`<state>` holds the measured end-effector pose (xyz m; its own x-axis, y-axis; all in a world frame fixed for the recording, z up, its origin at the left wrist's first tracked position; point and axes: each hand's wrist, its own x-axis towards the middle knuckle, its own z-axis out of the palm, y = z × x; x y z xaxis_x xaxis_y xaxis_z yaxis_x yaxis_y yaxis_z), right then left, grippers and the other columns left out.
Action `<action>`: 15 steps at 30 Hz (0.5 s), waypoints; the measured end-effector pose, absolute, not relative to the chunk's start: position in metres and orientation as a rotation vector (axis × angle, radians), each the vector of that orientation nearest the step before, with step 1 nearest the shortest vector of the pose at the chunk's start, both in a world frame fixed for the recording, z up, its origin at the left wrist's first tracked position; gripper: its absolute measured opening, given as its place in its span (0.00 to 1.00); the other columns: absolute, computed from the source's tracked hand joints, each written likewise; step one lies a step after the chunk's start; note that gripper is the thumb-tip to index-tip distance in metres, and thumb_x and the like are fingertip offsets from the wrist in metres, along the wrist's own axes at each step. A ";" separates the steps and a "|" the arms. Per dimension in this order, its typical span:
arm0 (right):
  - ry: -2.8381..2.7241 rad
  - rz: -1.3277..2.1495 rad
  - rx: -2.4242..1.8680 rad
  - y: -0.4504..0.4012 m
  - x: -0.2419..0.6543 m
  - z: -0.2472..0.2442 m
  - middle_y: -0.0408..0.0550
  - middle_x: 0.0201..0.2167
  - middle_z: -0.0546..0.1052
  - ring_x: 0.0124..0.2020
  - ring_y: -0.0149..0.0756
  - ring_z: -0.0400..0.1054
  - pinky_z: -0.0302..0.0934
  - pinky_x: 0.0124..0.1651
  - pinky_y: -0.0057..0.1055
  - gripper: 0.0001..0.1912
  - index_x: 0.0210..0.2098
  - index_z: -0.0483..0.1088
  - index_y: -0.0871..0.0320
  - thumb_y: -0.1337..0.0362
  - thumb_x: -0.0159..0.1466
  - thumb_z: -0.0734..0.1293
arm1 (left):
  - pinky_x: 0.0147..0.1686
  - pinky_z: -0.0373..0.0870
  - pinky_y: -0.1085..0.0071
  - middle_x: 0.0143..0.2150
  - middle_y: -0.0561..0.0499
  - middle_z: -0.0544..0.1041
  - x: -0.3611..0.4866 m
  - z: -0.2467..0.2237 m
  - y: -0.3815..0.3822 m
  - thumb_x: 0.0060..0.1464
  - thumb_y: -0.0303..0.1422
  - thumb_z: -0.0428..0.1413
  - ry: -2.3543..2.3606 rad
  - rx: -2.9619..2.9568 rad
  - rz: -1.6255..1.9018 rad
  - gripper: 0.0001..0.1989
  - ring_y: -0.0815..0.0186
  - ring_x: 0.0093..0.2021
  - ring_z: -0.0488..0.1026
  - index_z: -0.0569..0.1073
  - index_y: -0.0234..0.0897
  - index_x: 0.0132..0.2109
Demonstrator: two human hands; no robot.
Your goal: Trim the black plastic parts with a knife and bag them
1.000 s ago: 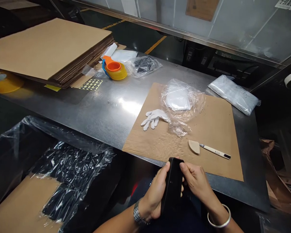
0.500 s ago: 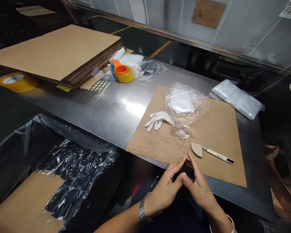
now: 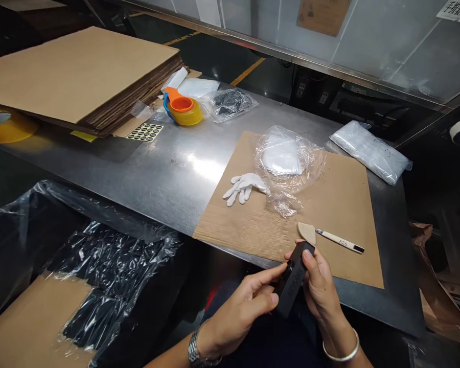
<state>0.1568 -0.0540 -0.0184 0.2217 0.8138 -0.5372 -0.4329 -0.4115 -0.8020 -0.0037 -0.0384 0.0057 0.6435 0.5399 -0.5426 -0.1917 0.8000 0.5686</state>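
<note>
Left hand (image 3: 235, 311) and right hand (image 3: 322, 287) grasp an oblong, matte-black, faintly lettered block (image 3: 294, 282) near the flat cardboard sheet (image 3: 339, 197).

Cardboard stack (image 3: 80, 71): brown sheets, left part of the desk (image 3: 157, 174)
Tape dispenser (image 3: 182, 106): orange and blue, yellow tape, near the stack
Sticker sheet (image 3: 144, 132): dark round stickers in rows
Wrapped pack (image 3: 370, 152): whitish, handwritten mark, desk's back right
Floor line (image 3: 247, 71): yellow, beyond the desk
</note>
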 end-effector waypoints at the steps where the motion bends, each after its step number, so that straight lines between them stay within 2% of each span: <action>1: -0.398 1.442 -1.408 -0.054 0.157 -0.019 0.44 0.31 0.76 0.23 0.30 0.67 0.58 0.21 0.24 0.26 0.46 0.61 0.55 0.48 0.55 0.68 | 0.42 0.67 0.60 0.40 0.44 0.77 -0.003 0.006 -0.039 0.47 0.31 0.58 0.777 0.495 0.435 0.25 0.54 0.44 0.71 0.70 0.40 0.55; 9: -0.516 1.389 -1.410 -0.059 0.159 -0.022 0.42 0.30 0.74 0.21 0.25 0.62 0.55 0.19 0.20 0.24 0.45 0.61 0.56 0.50 0.56 0.68 | 0.41 0.68 0.59 0.37 0.45 0.76 -0.003 0.006 -0.039 0.45 0.29 0.58 0.750 0.439 0.398 0.25 0.55 0.44 0.70 0.71 0.38 0.54; 15: -0.529 1.362 -1.428 -0.060 0.160 -0.022 0.42 0.28 0.74 0.18 0.26 0.61 0.56 0.17 0.23 0.24 0.44 0.61 0.56 0.50 0.55 0.68 | 0.43 0.67 0.57 0.34 0.45 0.75 -0.003 0.010 -0.039 0.44 0.31 0.59 0.753 0.440 0.373 0.26 0.54 0.46 0.69 0.71 0.36 0.53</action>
